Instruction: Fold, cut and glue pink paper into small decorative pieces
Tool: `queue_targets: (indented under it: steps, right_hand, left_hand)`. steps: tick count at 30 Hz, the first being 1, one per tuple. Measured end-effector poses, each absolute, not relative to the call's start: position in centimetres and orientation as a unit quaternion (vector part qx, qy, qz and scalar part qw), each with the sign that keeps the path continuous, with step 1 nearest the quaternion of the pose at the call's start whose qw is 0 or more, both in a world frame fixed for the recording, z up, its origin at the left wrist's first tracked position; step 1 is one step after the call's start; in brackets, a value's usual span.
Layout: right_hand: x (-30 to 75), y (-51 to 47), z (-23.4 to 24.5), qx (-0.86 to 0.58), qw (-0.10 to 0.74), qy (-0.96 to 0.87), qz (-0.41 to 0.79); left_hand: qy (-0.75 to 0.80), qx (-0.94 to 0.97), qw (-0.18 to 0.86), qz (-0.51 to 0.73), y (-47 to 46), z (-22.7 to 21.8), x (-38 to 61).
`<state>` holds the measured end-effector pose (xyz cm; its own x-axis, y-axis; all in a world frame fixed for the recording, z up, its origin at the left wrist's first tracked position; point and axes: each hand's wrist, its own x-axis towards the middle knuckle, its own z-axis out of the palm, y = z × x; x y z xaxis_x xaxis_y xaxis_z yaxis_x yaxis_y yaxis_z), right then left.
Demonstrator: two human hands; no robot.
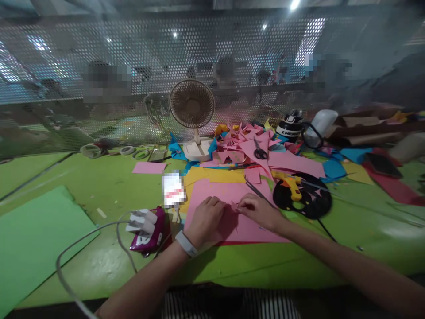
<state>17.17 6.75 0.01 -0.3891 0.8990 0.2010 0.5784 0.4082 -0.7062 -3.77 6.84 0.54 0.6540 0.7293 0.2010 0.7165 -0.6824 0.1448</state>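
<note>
My left hand (207, 217) and my right hand (257, 210) rest close together on a large pink paper sheet (232, 195) lying on the green table (109, 186). Between their fingertips they pinch a small pink paper piece (235, 206). The fingers of both hands are curled and pressed on it. A white band sits on my left wrist. A yellow sheet (215, 176) lies under the pink one.
Behind stand a small desk fan (192, 110), a heap of pink paper shapes with scissors (260, 151), and a yellow glue gun (292, 184) on a black disc. A purple device with white plugs (148, 228) and a cable lie left. A green sheet (33, 239) is far left. Tape rolls (91, 150) sit by the mesh wall.
</note>
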Motion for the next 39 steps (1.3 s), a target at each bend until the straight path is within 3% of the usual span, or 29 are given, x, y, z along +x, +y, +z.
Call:
queue_targets:
  steps: [18, 28, 39]
  right_hand:
    - [15.9, 7.1, -1.4, -0.545, 0.360, -0.717, 0.243]
    - [15.6, 5.6, 0.5, -0.591, 0.272, -0.737, 0.182]
    - [14.9, 6.9, -0.7, -0.585, 0.265, -0.750, 0.157]
  left_hand:
    - [0.410, 0.909, -0.060, 0.045, 6.2, 2.0, -3.5]
    - [0.415, 0.907, -0.047, 0.060, 6.2, 1.7, -3.6]
    - [0.414, 0.907, -0.052, 0.061, 6.2, 2.0, -3.5]
